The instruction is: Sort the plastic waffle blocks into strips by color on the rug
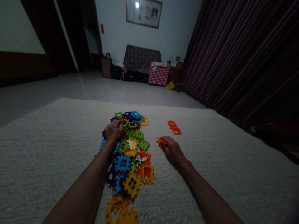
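Note:
A long pile of notched plastic building tiles [123, 163] in blue, green, yellow, orange, red and purple lies on the pale textured mat. My left hand [114, 131] rests on the far left part of this heap, its fingers curled among green and red tiles. What those fingers grip, if anything, is hidden. To the right of the heap, my right hand [173, 149] pinches an orange tile [161, 141], seen nearly edge-on, just above the mat. Beyond that hand, orange tiles [174, 128] lie flat, touching each other.
The textured mat [221, 149] spreads out around the pile, with tiled floor [81, 88] behind it. A low cabinet [134, 75] stands against the far wall beside a checked cloth [159, 74]. Dark curtains [224, 56] hang along the right.

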Motion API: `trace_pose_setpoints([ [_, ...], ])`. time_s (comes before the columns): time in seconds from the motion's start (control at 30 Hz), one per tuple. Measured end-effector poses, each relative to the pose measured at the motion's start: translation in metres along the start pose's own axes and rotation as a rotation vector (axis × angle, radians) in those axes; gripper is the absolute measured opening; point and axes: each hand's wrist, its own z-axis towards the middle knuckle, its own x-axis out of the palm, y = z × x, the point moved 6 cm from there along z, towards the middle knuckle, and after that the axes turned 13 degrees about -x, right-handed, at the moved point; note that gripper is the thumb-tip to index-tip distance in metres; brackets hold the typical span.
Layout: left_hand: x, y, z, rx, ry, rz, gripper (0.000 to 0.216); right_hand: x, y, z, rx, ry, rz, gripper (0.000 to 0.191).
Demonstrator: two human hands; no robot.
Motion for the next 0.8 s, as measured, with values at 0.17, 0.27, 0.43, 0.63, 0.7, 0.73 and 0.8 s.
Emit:
trace_pose_setpoints([
  [0.17,0.001,0.001,0.000,-0.001,0.005,-0.008,0.030,-0.036,-0.037,-0.009,0.238,-0.312,-0.289,0.046],
  [0.27,0.001,0.001,0.000,0.001,0.009,-0.019,0.031,-0.039,-0.028,-0.007,0.167,-0.313,-0.289,0.054],
  [0.43,0.001,0.000,0.000,-0.008,0.015,-0.011,0.031,0.001,0.028,0.012,0.066,0.063,0.038,0.019],
  [0.63,0.001,0.000,0.000,-0.002,0.025,-0.008,0.031,0.020,0.071,0.020,0.229,0.290,0.134,0.017],
  [0.7,0.001,0.000,-0.001,-0.003,0.025,-0.008,0.030,0.021,0.073,0.020,0.266,0.313,0.166,0.016],
  [0.73,0.001,-0.001,-0.001,-0.005,0.026,-0.008,0.030,0.022,0.073,0.020,0.275,0.323,0.185,0.015],
  [0.8,0.001,0.000,-0.001,-0.014,0.031,-0.009,0.030,0.024,0.072,0.020,0.277,0.343,0.216,0.014],
])
